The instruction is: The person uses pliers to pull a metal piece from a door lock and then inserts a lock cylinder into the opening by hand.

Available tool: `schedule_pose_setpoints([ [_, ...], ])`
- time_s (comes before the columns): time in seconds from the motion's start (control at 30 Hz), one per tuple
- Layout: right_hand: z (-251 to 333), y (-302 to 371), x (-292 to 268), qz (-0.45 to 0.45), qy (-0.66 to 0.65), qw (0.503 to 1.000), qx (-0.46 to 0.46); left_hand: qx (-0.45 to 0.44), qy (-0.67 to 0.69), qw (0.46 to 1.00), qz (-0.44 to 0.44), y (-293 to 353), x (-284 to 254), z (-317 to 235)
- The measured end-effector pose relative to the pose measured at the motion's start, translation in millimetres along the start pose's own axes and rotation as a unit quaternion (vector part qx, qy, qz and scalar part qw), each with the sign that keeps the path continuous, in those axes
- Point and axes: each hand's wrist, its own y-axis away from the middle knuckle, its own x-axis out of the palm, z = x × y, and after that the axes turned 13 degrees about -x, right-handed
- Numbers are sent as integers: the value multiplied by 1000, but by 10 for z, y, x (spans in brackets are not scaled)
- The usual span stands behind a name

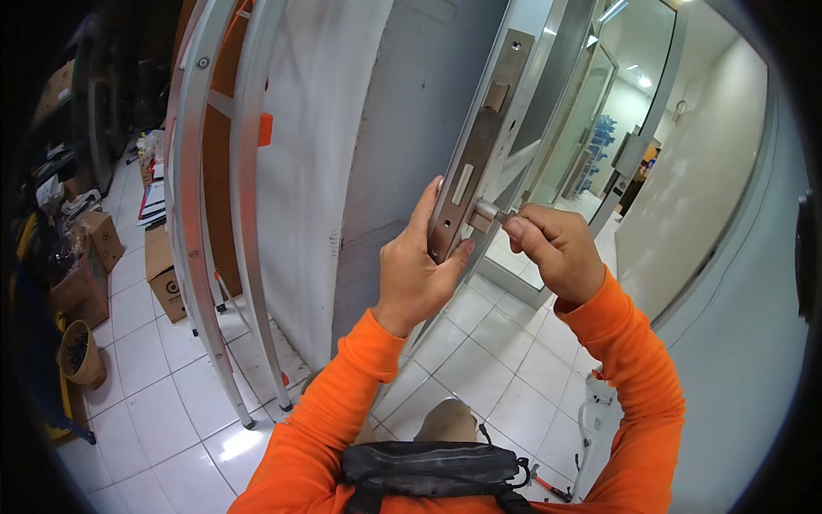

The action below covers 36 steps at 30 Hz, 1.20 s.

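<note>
A long metal mortise lock [482,137] sits along the narrow edge of a door, its latch near the top and a bolt slot lower down. My left hand [417,278] is closed around the lower end of the lock, thumb on one side and fingers on the other. From the lock's side a short lock cylinder [485,214] sticks out to the right. At its outer end my right hand [561,248] pinches a small metal key [508,217], mostly covered by my fingers and thumb.
A folded ladder [244,197] leans by the white wall at left. Cardboard boxes [163,270] and a basket [83,355] stand on the tiled floor. A glass door [591,111] is beyond the lock. A red-handled tool [552,487] lies on the floor near the lower right.
</note>
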Motion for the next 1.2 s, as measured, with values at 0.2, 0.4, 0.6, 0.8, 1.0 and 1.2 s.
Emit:
schedule_pose_setpoints([
  [0.2, 19, -47, 22, -16, -123, 982, 140, -4, -42, 999, 4, -35, -62, 2],
  [0.4, -24, -228, 188, 3, -27, 999, 42, -4, -11, 1000, 16, -173, -223, 84],
  [0.6, -57, -427, 345, -15, -210, 966, 148, -42, -8, 999, 31, -340, -407, 111],
  [0.8, -60, -545, 513, -41, -231, 962, 141, -63, 24, 997, 38, -419, -529, 172],
  [1.0, -62, -625, 590, -45, -255, 948, 184, -49, 1, 998, 43, -519, -622, 324],
  [1.2, -114, -732, 672, -36, -286, 937, 197, -23, 13, 999, 39, -619, -693, 427],
])
